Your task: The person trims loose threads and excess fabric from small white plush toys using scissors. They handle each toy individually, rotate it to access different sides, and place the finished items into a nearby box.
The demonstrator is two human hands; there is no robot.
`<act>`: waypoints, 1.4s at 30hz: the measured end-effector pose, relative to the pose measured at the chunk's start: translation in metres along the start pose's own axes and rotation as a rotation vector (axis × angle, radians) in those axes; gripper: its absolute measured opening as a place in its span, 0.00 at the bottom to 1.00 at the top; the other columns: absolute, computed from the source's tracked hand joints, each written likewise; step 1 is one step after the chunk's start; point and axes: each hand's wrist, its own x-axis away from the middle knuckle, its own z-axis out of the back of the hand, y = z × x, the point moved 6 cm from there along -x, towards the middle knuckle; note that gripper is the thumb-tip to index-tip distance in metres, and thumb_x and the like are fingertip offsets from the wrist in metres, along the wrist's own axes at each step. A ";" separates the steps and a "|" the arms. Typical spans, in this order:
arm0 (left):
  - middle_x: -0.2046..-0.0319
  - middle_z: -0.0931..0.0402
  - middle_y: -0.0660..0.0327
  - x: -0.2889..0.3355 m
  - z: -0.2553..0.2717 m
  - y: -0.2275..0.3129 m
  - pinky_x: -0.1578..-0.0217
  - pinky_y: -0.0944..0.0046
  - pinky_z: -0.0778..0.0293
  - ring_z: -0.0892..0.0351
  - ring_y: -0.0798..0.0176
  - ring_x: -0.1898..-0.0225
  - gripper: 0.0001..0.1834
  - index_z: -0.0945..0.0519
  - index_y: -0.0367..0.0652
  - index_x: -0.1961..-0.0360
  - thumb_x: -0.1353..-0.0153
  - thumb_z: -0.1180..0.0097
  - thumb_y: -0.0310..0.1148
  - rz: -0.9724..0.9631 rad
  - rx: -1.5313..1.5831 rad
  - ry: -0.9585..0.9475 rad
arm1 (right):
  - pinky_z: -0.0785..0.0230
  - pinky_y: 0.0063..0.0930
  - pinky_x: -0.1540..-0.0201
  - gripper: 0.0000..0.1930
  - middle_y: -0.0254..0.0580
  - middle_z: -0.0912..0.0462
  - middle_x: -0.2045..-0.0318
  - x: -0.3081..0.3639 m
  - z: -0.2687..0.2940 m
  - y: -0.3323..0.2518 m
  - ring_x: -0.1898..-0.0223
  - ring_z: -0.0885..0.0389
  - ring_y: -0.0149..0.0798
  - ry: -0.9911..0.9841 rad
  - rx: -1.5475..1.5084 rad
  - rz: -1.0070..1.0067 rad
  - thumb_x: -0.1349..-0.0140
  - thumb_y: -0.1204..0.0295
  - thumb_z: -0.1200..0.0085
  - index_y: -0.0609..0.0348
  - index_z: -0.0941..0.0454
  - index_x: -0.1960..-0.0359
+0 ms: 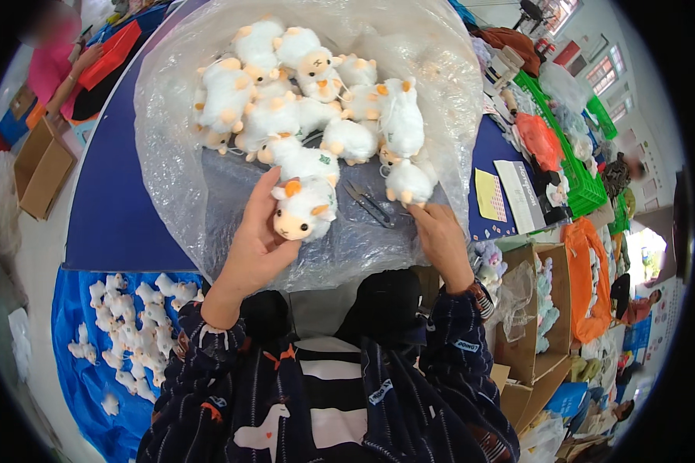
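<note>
My left hand [259, 239] is closed round a small white plush sheep [309, 202] with a cream face, black eyes and orange horns, its face turned toward me. A second plush sheep [301, 160] lies just behind it. My right hand [444, 245] is closed, its fingertips at the lower end of another plush sheep [409, 181]; it seems to pinch that toy, though the thumb is partly hidden. Between the hands lies a pair of dark-handled thread snips [371, 205]. Farther back, several more plush sheep [274, 116] are heaped together.
Clear plastic sheeting [174, 154] covers the blue table [104, 208]. At lower left, several plush sheep [135, 332] lie on a blue sheet [77, 386]. A yellow note [489, 194] and a white card [519, 197] sit right, near a green crate [579, 181]. Cardboard boxes [552, 309] stand lower right.
</note>
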 end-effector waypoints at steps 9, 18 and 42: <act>0.57 0.27 0.55 -0.001 0.010 0.000 0.60 0.68 0.32 0.28 0.65 0.56 0.47 0.51 0.42 0.36 0.57 0.38 0.26 0.067 -0.634 0.035 | 0.38 0.38 0.55 0.16 0.44 0.27 0.59 0.009 0.007 -0.016 0.57 0.30 0.49 0.064 0.068 -0.127 0.50 0.76 0.46 0.58 0.27 0.57; 0.56 0.30 0.57 0.004 0.004 -0.011 0.53 0.66 0.34 0.30 0.65 0.53 0.37 0.42 0.39 0.44 0.56 0.39 0.25 -0.043 -0.435 0.157 | 0.31 0.33 0.58 0.19 0.49 0.25 0.59 -0.009 0.006 -0.107 0.60 0.24 0.48 0.030 -0.622 -0.045 0.51 0.75 0.41 0.64 0.27 0.55; 0.50 0.31 0.47 0.017 0.010 -0.015 0.64 0.64 0.25 0.22 0.52 0.60 0.13 0.24 0.44 0.61 0.50 0.41 0.25 -0.356 -0.778 0.206 | 0.28 0.23 0.72 0.10 0.42 0.25 0.69 -0.030 -0.027 -0.113 0.73 0.21 0.36 0.142 -0.693 -0.015 0.49 0.79 0.43 0.62 0.28 0.65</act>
